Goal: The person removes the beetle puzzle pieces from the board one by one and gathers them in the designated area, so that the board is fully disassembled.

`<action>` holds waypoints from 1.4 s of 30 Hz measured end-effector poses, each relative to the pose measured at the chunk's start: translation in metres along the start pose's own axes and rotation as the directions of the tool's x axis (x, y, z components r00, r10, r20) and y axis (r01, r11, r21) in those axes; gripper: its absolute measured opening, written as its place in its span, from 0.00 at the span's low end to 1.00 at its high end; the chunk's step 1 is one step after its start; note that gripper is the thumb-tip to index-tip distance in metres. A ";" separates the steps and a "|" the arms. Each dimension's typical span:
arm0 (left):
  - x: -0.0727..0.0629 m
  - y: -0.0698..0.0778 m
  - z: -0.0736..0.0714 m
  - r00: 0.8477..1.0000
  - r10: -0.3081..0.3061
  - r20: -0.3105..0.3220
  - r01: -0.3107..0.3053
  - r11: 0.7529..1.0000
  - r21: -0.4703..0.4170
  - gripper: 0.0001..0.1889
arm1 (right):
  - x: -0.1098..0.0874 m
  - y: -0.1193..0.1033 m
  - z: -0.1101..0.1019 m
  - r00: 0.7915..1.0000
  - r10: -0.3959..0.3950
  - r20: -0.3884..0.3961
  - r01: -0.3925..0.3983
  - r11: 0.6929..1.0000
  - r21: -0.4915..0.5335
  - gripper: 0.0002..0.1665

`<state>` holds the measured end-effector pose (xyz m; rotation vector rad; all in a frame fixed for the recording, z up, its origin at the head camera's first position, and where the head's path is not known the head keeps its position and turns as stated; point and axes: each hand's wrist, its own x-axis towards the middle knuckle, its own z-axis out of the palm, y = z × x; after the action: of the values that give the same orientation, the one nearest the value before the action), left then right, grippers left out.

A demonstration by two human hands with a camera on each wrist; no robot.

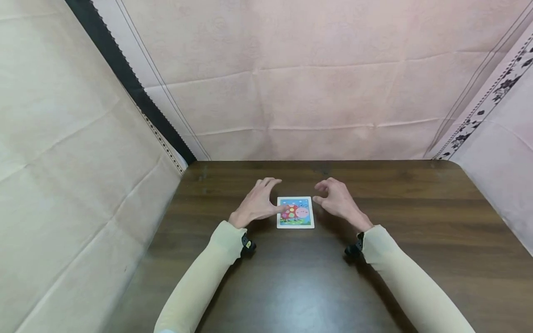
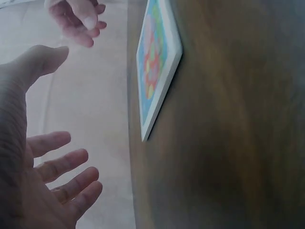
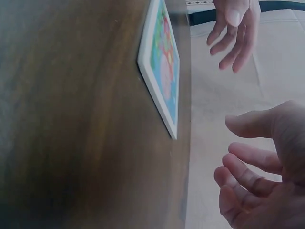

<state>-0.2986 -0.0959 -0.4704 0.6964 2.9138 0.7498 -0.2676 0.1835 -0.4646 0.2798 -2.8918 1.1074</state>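
Note:
A small square picture board (image 1: 303, 221) with a white border lies flat on the brown wooden table (image 1: 300, 286); a pink and red spotted cartoon creature is printed on its blue and green face. My left hand (image 1: 259, 203) hovers at its left side, fingers spread, the thumb overlapping the picture in the head view. To the right of the board, my right hand (image 1: 338, 201) is held above the table with fingers loosely bent. In the wrist views, both the left hand (image 2: 47, 181) and the right hand (image 3: 257, 176) hold nothing and stay apart from the board.
Pale cloth (image 1: 316, 92) hangs behind the table's far edge, with more cloth (image 1: 83, 185) on the left side. A dark band (image 1: 137, 88) runs down the left cloth seam. Each wrist wears a black camera strap (image 1: 247, 244).

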 end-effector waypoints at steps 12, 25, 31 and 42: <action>0.002 0.006 0.021 0.988 0.064 0.138 -0.070 0.997 0.033 0.44 | 0.006 0.007 0.020 0.992 0.022 0.121 -0.022 1.000 -0.001 0.17; 0.002 0.009 0.027 0.971 0.098 0.217 -0.117 0.990 0.074 0.42 | 0.013 0.007 0.029 0.984 0.003 0.177 -0.003 1.000 -0.004 0.19; 0.003 0.011 0.026 0.972 0.098 0.215 -0.113 0.992 0.059 0.42 | 0.015 0.008 0.028 0.982 0.003 0.189 -0.001 1.000 -0.008 0.19; 0.005 0.009 0.027 0.972 0.090 0.215 -0.104 0.993 0.054 0.43 | 0.023 0.009 0.027 0.970 0.042 0.239 -0.044 0.999 0.003 0.21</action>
<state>-0.2953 -0.0749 -0.4895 0.8729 2.7370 0.5522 -0.2907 0.1687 -0.4882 0.3768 -3.1169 1.1681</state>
